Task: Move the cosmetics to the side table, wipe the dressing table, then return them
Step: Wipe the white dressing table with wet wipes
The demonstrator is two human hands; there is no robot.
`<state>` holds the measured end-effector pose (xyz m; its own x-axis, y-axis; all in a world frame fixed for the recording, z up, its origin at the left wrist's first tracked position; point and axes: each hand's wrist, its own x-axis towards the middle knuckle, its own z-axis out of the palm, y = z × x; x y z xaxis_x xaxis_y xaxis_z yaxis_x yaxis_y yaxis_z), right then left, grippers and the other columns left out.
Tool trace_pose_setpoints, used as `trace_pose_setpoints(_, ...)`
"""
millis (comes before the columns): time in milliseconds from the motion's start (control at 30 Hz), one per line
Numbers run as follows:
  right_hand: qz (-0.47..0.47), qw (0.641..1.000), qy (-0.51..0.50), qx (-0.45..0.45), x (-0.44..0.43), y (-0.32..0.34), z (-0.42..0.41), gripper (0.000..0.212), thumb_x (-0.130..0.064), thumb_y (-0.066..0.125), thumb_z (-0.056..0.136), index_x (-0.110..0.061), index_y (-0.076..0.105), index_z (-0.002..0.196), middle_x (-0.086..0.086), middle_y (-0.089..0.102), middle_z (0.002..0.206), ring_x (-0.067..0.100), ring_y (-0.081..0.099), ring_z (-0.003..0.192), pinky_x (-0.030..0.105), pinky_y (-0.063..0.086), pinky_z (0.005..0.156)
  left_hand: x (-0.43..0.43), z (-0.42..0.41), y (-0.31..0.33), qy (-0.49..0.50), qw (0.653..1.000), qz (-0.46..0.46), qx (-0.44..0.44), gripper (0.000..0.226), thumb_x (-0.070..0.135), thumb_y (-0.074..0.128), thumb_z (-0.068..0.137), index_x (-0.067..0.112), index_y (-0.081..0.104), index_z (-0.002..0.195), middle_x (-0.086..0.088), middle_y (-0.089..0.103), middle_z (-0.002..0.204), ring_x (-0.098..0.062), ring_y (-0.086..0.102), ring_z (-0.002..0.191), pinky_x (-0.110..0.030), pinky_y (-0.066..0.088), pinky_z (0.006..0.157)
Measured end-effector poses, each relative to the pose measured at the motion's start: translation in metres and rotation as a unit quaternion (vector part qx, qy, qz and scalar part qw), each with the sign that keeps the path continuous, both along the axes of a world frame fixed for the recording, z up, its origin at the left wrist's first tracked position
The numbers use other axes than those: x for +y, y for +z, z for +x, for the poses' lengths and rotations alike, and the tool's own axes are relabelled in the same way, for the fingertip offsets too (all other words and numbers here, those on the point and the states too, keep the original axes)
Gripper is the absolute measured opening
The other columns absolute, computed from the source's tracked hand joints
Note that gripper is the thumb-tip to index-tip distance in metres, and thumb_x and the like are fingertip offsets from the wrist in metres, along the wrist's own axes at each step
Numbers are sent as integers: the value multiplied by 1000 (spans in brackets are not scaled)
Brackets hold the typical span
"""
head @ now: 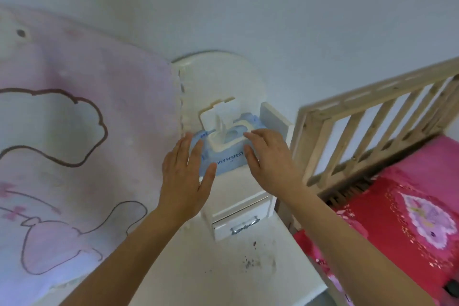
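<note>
Head view: left hand [185,181] lies flat with straight, spread fingers on the left end of the light-blue wet-wipe pack [229,159], its grip released. Right hand [270,164] bends loosely over the pack's right end, thumb at the front face; whether its grip has closed cannot be told. The pack's white flip lid [218,112] stands open, a wipe [221,124] sticking up. The pack sits atop a small white drawer unit [238,221] on the white counter [223,268]. A pink cartoon-print blanket [74,131] crowds the left; a pale wooden bed rail [372,119] stands close on the right. Dark specks [250,262] lie on the bare counter in front.
</note>
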<state>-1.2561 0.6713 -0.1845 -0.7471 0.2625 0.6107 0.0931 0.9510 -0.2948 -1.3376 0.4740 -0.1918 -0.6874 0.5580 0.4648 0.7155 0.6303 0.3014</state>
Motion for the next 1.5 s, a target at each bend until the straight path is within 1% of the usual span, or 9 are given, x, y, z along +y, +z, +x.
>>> trace_pose_setpoints(200,6,993,98,-58,52,11,-60,19,-22,60,91,-14,77,93,7,62,90,30,58,82,39,52,74,46,-24,-15,94,995,-17,-21,58,49,32,95,12,48,136,-14,44,143,-32,41,125,-48,38,97)
trace_pose_setpoints(333,2,982,143,-128,60,17,-80,16,-24,65,91,-22,78,99,7,60,98,29,53,98,35,49,82,48,-27,-32,98,994,-38,-15,61,50,18,100,12,42,142,-13,39,148,-31,39,129,-47,37,96)
trace_pose_setpoints(667,-100,974,175,-102,60,0,-92,14,-26,73,87,-23,78,99,1,58,102,24,55,98,25,43,87,53,-36,-50,78,995,44,-45,61,50,13,100,16,33,146,-7,30,152,-27,30,138,-45,30,100)
trace_pose_setpoints(867,-166,958,198,-122,58,3,-88,13,-18,73,88,-18,77,100,3,52,107,13,53,103,0,32,88,54,-35,-52,82,994,55,-55,60,50,13,100,18,31,147,-9,31,152,-28,32,136,-49,31,101)
trace_pose_setpoints(933,-161,959,187,-137,57,2,-84,14,-18,69,90,-19,76,102,2,50,110,15,52,108,5,34,92,54,-34,-51,86,994,40,-56,61,51,12,100,17,32,147,-11,32,152,-29,34,135,-51,32,100)
trace_pose_setpoints(1000,-115,968,166,-148,53,2,-80,21,-26,59,94,-20,75,107,4,51,115,19,51,111,25,42,99,52,-32,-48,89,995,18,-51,61,50,11,101,15,35,145,-12,33,151,-29,35,134,-52,31,99)
trace_pose_setpoints(1100,-8,981,130,-146,39,-1,-73,47,-38,34,94,-19,73,112,15,54,124,34,55,111,48,50,90,49,-30,-44,93,995,-5,-38,63,49,11,101,12,37,144,-15,34,150,-31,35,134,-51,29,99)
trace_pose_setpoints(1267,71,980,117,-146,38,1,-70,39,-29,37,99,-17,71,115,21,52,123,41,54,103,47,50,83,44,-27,-36,102,994,-5,-40,63,53,20,98,15,34,146,-15,28,153,-30,25,139,-53,24,106)
trace_pose_setpoints(1500,199,951,139,-194,39,29,-88,29,-27,47,102,-19,74,108,14,57,113,33,53,104,39,42,77,46,-25,-24,115,991,-59,-43,66,53,19,96,9,40,141,-19,35,149,-34,32,135,-55,30,101)
